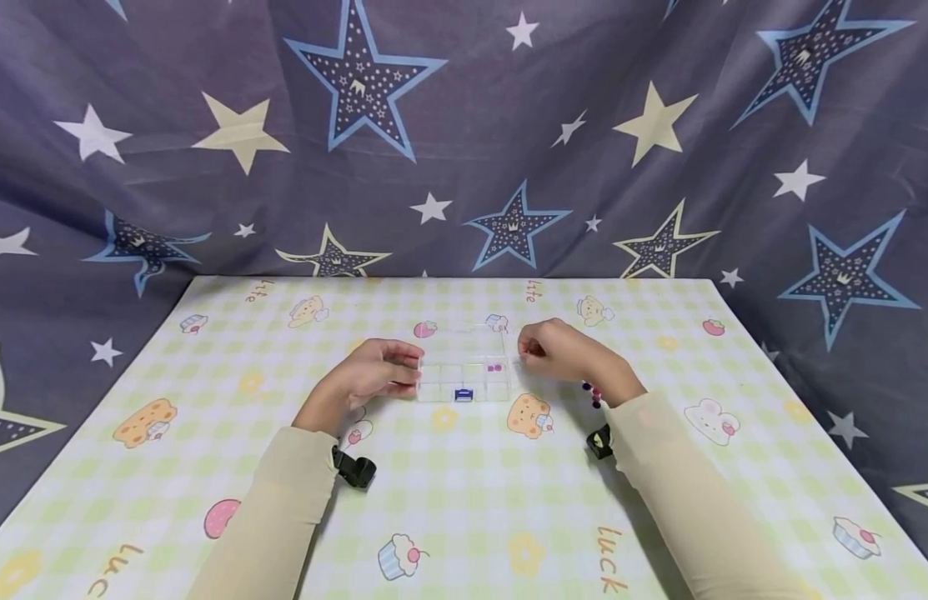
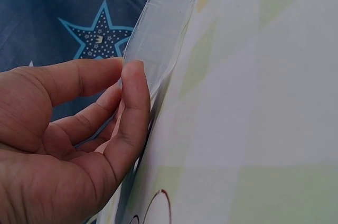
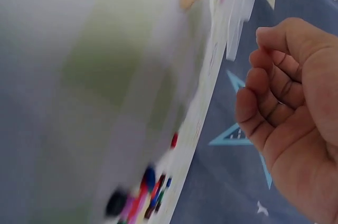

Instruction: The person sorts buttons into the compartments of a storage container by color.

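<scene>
A clear plastic compartment box (image 1: 441, 385) with a blue latch (image 1: 464, 395) lies on the table, its transparent lid (image 1: 464, 340) raised at the back. Several small pink beads (image 1: 495, 367) sit in a back right compartment. My left hand (image 1: 377, 369) grips the box's left end; thumb and fingertips pinch its side wall in the left wrist view. My right hand (image 1: 557, 346) is just right of the box, above the table. Its fingers are curled, with thumb and index tips together (image 3: 293, 86); I cannot tell whether something small is between them.
Several loose beads in red, blue and dark colours (image 3: 145, 195) lie on the table, partly hidden by my right wrist in the head view. A checked cloth with printed cartoons (image 1: 464, 492) covers the table. A dark star-patterned curtain (image 1: 464, 158) hangs behind it.
</scene>
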Demonstrator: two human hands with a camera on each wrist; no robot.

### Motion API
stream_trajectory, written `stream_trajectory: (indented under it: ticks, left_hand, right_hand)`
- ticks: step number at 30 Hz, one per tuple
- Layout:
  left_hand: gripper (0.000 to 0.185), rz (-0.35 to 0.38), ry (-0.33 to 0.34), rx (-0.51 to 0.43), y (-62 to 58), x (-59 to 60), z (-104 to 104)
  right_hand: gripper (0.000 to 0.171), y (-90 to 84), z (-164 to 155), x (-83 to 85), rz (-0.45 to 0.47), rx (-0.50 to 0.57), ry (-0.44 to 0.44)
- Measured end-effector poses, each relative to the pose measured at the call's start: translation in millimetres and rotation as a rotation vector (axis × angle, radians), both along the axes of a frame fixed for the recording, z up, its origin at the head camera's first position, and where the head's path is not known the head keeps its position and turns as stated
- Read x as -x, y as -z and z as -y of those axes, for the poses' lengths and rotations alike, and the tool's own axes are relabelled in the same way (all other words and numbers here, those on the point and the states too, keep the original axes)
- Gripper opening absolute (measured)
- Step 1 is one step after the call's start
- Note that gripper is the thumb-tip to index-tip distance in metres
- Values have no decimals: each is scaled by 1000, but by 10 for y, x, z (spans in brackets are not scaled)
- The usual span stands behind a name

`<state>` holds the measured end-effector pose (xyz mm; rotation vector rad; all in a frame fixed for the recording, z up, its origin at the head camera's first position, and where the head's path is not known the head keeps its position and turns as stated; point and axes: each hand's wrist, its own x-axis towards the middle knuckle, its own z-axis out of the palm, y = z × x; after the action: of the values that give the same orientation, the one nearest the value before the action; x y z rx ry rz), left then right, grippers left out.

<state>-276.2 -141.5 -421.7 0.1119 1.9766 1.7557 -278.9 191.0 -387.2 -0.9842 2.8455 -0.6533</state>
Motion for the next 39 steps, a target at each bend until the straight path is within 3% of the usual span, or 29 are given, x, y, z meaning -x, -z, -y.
stream_trajectory:
  ticks: [21, 39]
  left_hand:
    - [47, -11, 11, 1, 11, 11, 11]
    - [47, -13, 13, 0, 11, 1, 6]
  right_hand:
    - [8, 32, -953, -266, 195, 13, 111]
    - [15, 103, -1119, -279, 276, -16, 59]
